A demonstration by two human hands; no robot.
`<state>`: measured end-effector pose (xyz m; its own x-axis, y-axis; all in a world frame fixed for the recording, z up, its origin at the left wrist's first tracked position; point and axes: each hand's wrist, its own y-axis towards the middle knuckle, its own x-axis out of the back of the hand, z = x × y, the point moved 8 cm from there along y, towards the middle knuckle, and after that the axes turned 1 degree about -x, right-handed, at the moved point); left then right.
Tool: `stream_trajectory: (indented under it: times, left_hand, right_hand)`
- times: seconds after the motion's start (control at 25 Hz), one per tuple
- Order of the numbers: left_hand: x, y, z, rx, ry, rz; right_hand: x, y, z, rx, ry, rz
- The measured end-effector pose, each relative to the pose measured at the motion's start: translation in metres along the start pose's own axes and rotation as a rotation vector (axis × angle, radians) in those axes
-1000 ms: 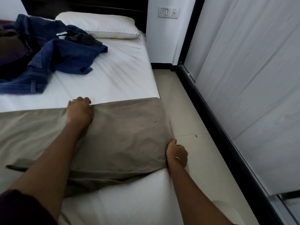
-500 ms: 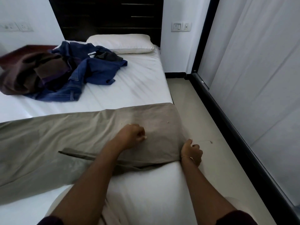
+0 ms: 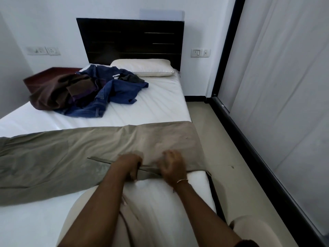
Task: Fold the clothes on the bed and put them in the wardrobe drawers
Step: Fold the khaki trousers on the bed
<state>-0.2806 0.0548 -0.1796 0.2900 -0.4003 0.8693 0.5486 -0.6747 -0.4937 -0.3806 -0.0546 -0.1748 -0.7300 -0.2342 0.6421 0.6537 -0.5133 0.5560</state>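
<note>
Khaki trousers (image 3: pixel 74 154) — left hand (image 3: pixel 129 164) gripping

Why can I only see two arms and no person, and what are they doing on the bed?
The camera sits on the person's head and looks down, so you see only their arms. There is no machine here, just bare hands. The left hand grips the near edge of the khaki trousers, which lie spread across the bed. The right hand, with a thin bracelet on its wrist, rests on the same trousers; it is blurred, so I cannot tell whether it grips. Farther up the bed lie blue jeans, a brown garment and a white pillow, not yet folded.
</note>
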Motion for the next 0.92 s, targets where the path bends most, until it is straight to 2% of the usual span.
stream_trajectory:
  times: [0.08, 0.2, 0.4, 0.56, 0.8, 0.92]
  left_hand:
    - [-0.002, -0.003, 0.014, 0.095, 0.030, 0.014]
    - [-0.004, -0.009, 0.039, 0.166, -0.024, -0.023]
    - [-0.001, -0.018, 0.078, 0.267, -0.156, -0.118]
    - [0.008, -0.016, 0.090, 0.318, -0.264, -0.213]
    - [0.028, -0.010, 0.101, 0.402, -0.302, -0.376]
    - [0.026, -0.004, 0.101, 0.436, -0.326, -0.364]
  right_hand:
    - [-0.024, -0.012, 0.031, 0.107, 0.014, 0.183]
    - [-0.044, -0.024, 0.038, 0.147, -0.067, 0.224]
    - [-0.039, -0.030, 0.034, 0.204, -0.084, 0.040]
    - [-0.031, -0.035, 0.047, 0.279, -0.205, -0.075]
    - [-0.026, 0.006, 0.044, 0.154, -0.384, -0.116]
    - [-0.032, 0.014, 0.038, 0.145, -0.414, -0.120]
